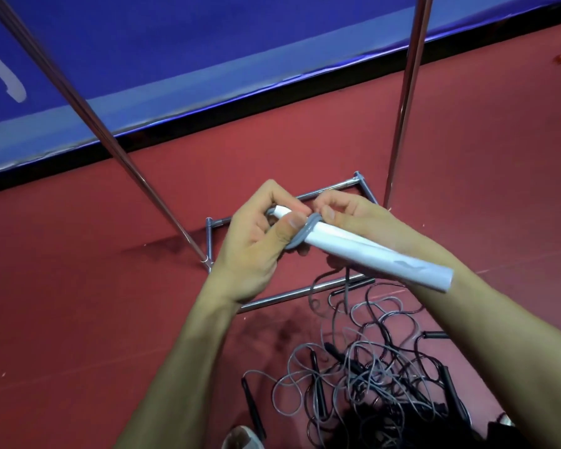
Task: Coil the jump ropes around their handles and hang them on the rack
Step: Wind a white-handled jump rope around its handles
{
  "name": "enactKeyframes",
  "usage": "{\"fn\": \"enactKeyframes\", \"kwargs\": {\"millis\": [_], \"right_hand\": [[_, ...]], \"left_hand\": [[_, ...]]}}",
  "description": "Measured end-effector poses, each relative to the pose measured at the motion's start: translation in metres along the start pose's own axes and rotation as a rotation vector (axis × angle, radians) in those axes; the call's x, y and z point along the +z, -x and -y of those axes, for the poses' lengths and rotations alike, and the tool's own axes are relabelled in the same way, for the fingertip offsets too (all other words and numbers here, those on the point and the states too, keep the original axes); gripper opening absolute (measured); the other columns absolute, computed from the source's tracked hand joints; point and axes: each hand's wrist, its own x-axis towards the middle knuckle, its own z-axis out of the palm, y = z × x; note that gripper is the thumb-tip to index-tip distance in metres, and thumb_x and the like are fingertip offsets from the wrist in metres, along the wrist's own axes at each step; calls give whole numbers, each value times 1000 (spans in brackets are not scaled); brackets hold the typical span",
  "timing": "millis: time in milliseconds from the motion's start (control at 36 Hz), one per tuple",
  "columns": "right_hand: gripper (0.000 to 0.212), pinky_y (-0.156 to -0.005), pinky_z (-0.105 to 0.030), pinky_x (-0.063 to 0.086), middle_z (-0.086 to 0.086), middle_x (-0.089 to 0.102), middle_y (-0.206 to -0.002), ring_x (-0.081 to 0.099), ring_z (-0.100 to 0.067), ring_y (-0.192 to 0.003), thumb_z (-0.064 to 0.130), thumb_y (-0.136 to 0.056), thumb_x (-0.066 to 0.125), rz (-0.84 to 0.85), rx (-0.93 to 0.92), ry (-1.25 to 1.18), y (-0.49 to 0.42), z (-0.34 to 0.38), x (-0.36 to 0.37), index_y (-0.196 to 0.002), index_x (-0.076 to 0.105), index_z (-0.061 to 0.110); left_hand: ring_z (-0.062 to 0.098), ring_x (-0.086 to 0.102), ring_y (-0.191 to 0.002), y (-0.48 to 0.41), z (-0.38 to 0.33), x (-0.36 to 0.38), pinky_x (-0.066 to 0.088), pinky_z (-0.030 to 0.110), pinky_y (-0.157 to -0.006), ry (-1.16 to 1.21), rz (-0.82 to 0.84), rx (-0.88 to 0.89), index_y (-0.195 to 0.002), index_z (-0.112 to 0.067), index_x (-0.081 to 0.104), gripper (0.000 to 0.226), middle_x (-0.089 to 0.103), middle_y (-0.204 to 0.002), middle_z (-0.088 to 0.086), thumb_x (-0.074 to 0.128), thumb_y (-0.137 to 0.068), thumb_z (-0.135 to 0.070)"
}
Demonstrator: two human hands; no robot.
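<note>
Two white jump-rope handles (366, 252) lie side by side, held slantwise in front of me above the rack base. My left hand (256, 241) grips their far end, thumb pressed near a grey rope (305, 236) that loops around the handles there. My right hand (340, 213) pinches the rope at that loop from behind the handles. The rope's loose end hangs down toward the floor. A tangled pile of grey and black jump ropes (370, 371) with black handles lies on the red floor below my arms.
The metal rack (402, 102) has an upright post on the right and a slanted pole on the left, above a rectangular base frame on the floor. A blue wall panel with a black skirting runs behind. A shoe tip (242, 439) shows at the bottom.
</note>
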Motion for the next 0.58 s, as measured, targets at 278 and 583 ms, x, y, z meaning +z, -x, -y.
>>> {"fn": "enactKeyframes", "kwargs": {"millis": [278,583], "right_hand": [[24,-33,-8,33,-9,55,-73,38,-1,-43,5,-63,65,-95,31,-580,-1,-19,17,-86,62,10],[16,-37,-15,27,-11,57,-79,26,-5,-43,-6,-87,58,-381,-140,-118,-8,-22,35,-102,63,-3]], "left_hand": [[12,47,-52,-2,8,8,43,21,-51,269,-225,4,-76,-24,62,13,56,-68,7,73,-84,-28],[6,51,-52,-8,17,9,43,18,-54,-77,-560,117,-84,-15,50,15,56,-72,5,51,-95,-5]]}}
